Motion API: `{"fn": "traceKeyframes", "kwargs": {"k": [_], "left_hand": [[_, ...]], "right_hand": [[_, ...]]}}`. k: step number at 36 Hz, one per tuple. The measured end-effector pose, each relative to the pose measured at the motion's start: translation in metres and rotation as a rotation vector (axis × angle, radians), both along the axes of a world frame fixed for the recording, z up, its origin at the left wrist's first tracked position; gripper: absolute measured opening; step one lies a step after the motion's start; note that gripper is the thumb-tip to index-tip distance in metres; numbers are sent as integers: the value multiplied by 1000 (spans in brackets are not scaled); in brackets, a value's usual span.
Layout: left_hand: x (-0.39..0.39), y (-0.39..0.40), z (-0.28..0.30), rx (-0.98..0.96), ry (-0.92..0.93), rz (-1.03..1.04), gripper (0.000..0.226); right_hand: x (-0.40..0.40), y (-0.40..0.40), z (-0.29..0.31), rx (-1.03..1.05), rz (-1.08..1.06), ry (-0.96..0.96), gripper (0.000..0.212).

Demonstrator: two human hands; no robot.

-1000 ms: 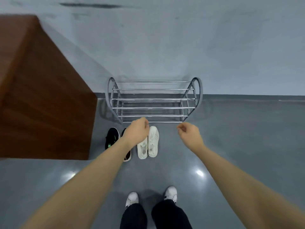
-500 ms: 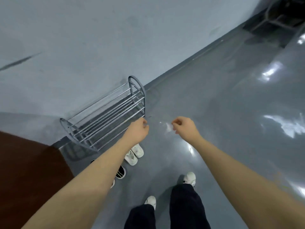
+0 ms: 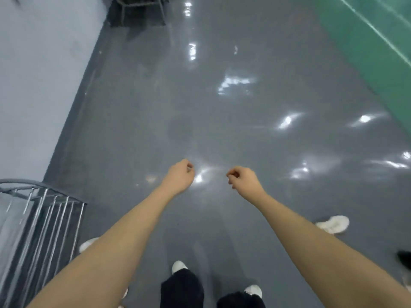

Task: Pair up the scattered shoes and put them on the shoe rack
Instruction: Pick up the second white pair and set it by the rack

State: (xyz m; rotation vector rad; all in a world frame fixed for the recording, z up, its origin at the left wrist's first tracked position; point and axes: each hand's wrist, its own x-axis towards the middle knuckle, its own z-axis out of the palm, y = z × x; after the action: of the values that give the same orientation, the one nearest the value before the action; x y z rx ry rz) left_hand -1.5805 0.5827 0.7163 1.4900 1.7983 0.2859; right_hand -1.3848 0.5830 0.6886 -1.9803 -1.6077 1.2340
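Observation:
The metal shoe rack (image 3: 44, 218) stands at the lower left against the wall, its bars blurred. A white shoe (image 3: 333, 226) lies on the floor at the right, just beyond my right forearm. A dark shoe (image 3: 404, 260) shows partly at the right edge. Another white shoe (image 3: 87, 243) peeks out from behind my left forearm near the rack. My left hand (image 3: 180, 176) and my right hand (image 3: 243, 181) are stretched out ahead over the bare floor, fingers loosely curled, holding nothing.
The glossy grey floor (image 3: 200, 118) stretches ahead with light reflections. A pale wall (image 3: 33, 85) runs along the left. A dark framed object (image 3: 135, 12) sits at the far end by the wall. A green floor strip (image 3: 367, 52) lies top right. My own white shoes (image 3: 179, 265) are below.
The view has swung to the right, away from the rack, which slid to the lower left. The paired shoes by the rack are mostly gone from sight; a white and a dark shoe appeared at the right.

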Motion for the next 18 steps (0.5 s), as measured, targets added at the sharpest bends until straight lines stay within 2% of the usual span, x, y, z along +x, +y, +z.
{"fn": "traceKeyframes", "kwargs": {"k": [2, 11, 18], "left_hand": [[16, 0, 3, -13, -11, -30, 28], [300, -29, 2, -61, -101, -467, 25], [460, -72, 10, -40, -130, -680, 27]], "right_hand": [[17, -6, -3, 0, -26, -9, 16], [271, -119, -5, 33, -557, -18, 16], [406, -195, -2, 24, -794, -48, 19]]}}
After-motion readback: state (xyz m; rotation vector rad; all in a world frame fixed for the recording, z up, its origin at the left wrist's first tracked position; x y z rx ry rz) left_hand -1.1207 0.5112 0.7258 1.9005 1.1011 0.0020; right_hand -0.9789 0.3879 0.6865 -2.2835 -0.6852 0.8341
